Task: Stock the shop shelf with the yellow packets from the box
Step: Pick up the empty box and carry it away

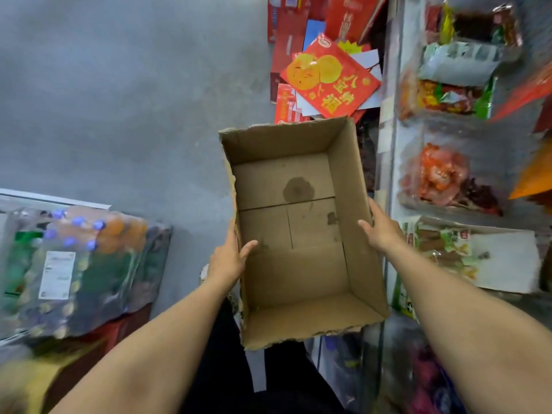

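A brown cardboard box (298, 228) with torn rims is held up above the grey floor in the middle of the head view. Its inside is bare, with dark stains on the bottom. My left hand (231, 255) grips the box's left wall, thumb inside and fingers outside. On the opposite wall, my right hand (379, 230) grips the rim the same way. No yellow packets show in the box. The shop shelf (397, 162) runs along the right, holding blurred snack packets.
A pile of red flattened cartons and a red packet with orange fruit (328, 76) lies on the floor beyond the box. Shrink-wrapped bottles (74, 270) sit at the left. Grey concrete floor (119, 100) fills the upper left.
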`<state>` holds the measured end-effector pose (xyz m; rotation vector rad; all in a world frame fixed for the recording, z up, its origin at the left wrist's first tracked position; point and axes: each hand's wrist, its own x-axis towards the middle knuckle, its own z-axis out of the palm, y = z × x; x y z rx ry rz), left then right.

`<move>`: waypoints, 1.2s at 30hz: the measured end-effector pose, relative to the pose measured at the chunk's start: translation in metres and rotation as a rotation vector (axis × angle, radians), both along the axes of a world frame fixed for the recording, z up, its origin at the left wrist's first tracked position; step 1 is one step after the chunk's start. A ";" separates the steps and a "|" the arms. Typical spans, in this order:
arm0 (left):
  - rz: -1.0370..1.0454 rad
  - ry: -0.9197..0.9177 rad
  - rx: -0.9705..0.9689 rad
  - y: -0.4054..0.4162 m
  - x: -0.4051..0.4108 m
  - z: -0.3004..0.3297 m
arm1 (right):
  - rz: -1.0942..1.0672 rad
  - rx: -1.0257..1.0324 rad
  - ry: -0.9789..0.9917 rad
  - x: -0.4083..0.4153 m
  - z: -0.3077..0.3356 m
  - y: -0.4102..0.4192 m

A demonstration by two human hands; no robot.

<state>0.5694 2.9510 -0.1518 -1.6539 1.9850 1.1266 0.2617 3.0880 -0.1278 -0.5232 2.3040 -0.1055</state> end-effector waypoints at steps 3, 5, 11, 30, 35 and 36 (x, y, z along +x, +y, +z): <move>0.020 0.004 0.049 0.000 0.004 -0.003 | 0.011 0.011 0.010 0.002 -0.001 0.003; 0.051 0.015 0.067 -0.005 0.006 -0.004 | 0.013 0.008 0.023 0.002 0.001 0.002; 0.057 0.005 0.048 -0.022 0.026 -0.003 | 0.025 -0.032 0.030 0.017 0.008 -0.007; 0.062 0.073 -0.111 -0.179 0.151 0.075 | 0.068 -0.162 0.011 0.125 0.063 -0.141; 0.064 0.158 -0.166 -0.236 0.167 0.097 | 0.085 -0.238 0.034 0.136 0.083 -0.190; 0.055 0.160 -0.181 -0.246 0.168 0.102 | 0.098 -0.252 0.042 0.137 0.085 -0.200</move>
